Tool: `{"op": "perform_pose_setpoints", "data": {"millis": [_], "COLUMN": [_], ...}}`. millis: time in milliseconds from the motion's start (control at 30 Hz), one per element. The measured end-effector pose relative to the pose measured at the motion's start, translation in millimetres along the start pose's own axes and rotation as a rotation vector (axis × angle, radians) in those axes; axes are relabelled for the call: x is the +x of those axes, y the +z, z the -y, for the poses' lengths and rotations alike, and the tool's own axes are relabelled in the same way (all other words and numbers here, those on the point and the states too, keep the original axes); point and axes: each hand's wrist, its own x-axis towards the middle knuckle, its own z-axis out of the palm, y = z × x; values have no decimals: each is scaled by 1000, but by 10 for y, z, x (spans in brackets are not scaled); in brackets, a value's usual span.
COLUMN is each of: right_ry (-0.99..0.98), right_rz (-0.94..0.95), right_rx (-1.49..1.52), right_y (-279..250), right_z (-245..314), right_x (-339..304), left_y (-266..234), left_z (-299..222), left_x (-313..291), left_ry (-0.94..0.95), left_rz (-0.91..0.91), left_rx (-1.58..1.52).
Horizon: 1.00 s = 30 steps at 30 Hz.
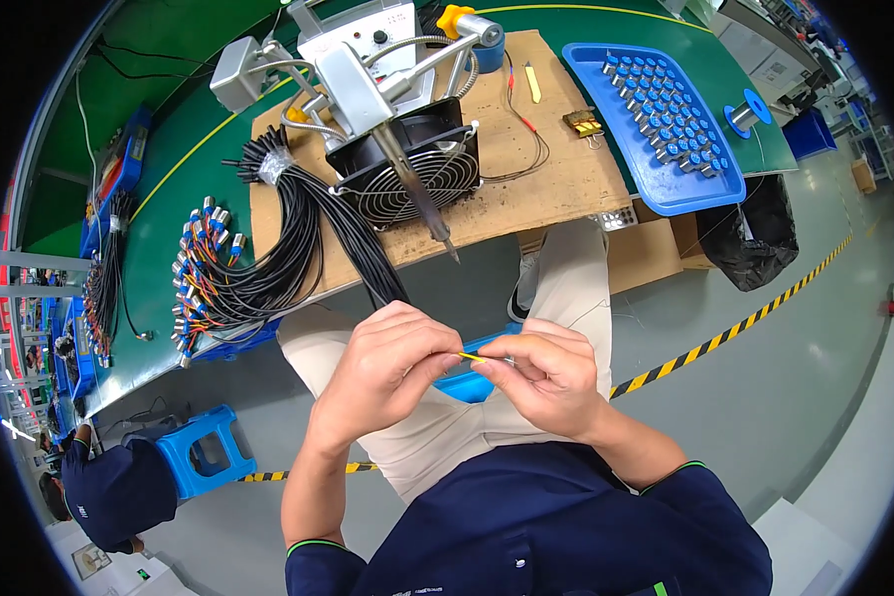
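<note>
My left hand point(392, 363) and my right hand point(546, 375) meet above my lap, each with thumb and forefinger pinched together. Between their fingertips runs a thin yellow wire point(471, 357), gripped from both sides. Its ends are hidden by the fingers. A thick bundle of black cables point(313, 214) comes down over the bench edge and passes behind my left hand; whether the yellow wire belongs to it, I cannot tell. Just above the hands, a soldering iron point(422, 199) on a metal arm points its tip downward.
Behind the iron a black fan point(407, 174) stands on a cardboard sheet point(566, 179). Metal connectors point(204, 268) with coloured wires lie at left. A blue tray point(730, 189) of metal parts and a solder spool point(747, 113) sit at right. A person point(119, 492) is beside a blue stool point(204, 452).
</note>
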Motion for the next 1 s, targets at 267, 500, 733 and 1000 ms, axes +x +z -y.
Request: {"op": "perform_pose_setpoints", "data": {"millis": [267, 500, 733, 1000], "right_ry": [188, 432, 453, 602], "right_rz": [28, -27, -594, -356], "right_rx": [115, 8, -608, -956], "right_y": [-10, -657, -2340, -2861], "right_z": [-41, -141, -865, -1153], "right_x": [-18, 126, 538, 861], "left_y": [-107, -12, 158, 267], "left_z": [-186, -284, -229, -135], "left_x": [190, 327, 324, 296], "left_ry": [103, 87, -69, -423], "left_rz": [299, 363, 212, 142], "left_rx": [176, 293, 244, 77]}}
